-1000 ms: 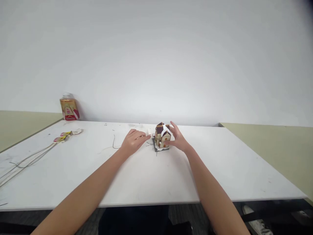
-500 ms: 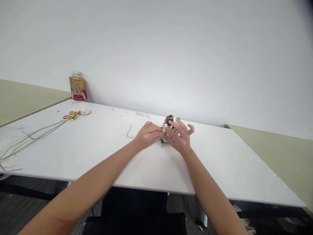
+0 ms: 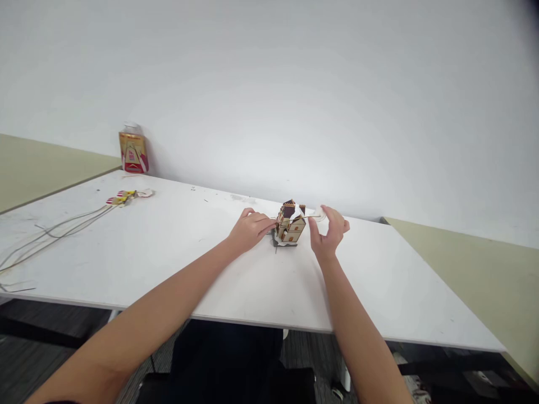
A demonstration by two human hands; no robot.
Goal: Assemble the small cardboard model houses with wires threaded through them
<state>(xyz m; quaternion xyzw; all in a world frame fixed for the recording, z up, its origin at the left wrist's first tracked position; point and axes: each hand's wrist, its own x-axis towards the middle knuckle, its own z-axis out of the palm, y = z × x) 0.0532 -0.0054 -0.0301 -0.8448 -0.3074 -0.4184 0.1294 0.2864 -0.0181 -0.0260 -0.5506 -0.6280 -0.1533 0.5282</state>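
Miniature house (image 3: 290, 229), cream-walled with small orange windows and a dark roof partly covered in white, stands upright on its dark base near the middle of the white surface (image 3: 370, 286), toward the back, between the two hands. The left hand (image 3: 251, 230) comes in from the left, its fingertips bunched together at the house's left side; they hide what is there, so I cannot tell whether that grip grasps anything. The right hand (image 3: 329, 231), just beside the house and apart from its wall, has its grip pinched on a small white piece (image 3: 320, 214), with thumb and fingers covering part of it. A thin brown strand (image 3: 310, 216) stretches from the roof's front to that piece, crossing before the house. A short dark stick (image 3: 275, 250) pokes out below the base. Well apart to the left lie red, white and yellow striped pieces (image 3: 120, 198) with long thin cords (image 3: 63, 234) trailing toward the left edge, and a crumpled white scrap (image 3: 145, 193) just beside them. In the far left corner a gold-and-red container (image 3: 133, 151) stands close to the white wall (image 3: 269, 101). Both forearms cross the near edge, blocking parts of it from view.
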